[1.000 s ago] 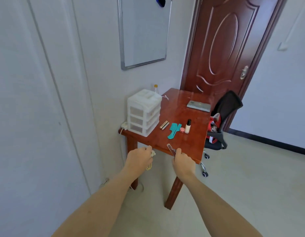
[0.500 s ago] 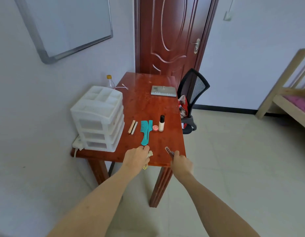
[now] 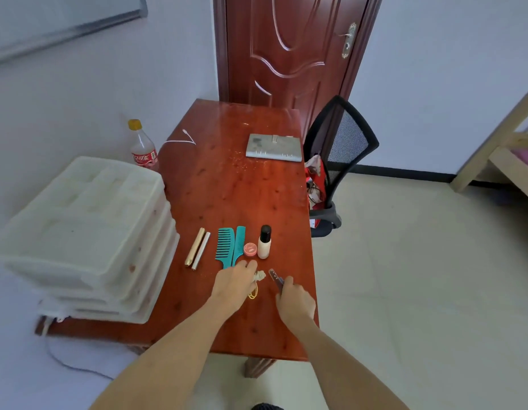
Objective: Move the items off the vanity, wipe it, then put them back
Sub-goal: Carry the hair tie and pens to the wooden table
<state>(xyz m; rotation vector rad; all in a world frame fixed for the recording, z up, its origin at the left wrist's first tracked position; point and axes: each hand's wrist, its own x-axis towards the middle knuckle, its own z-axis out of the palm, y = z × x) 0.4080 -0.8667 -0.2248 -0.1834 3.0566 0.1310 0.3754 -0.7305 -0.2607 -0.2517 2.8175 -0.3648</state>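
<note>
Head view, looking down on a red-brown wooden vanity table [image 3: 227, 196]. Left hand [image 3: 233, 287], fingers curled, holds a small cream-and-yellow item [image 3: 257, 284] just above the tabletop; what it is cannot be told. Right hand [image 3: 295, 300] grips a slim dark clip-like tool [image 3: 276, 278]. Ahead of the hands, left to right: two pale cosmetic pencils [image 3: 197, 250] side by side, two teal combs [image 3: 231, 247] touching, a small pink round jar [image 3: 250, 249], and an upright cream bottle with black cap [image 3: 264, 242]. White plastic drawer organizer [image 3: 88, 232] at the left edge; cola bottle [image 3: 142, 149] behind it. Grey flat box [image 3: 274, 147] at the far right, beside a black mesh chair [image 3: 342, 155].
</note>
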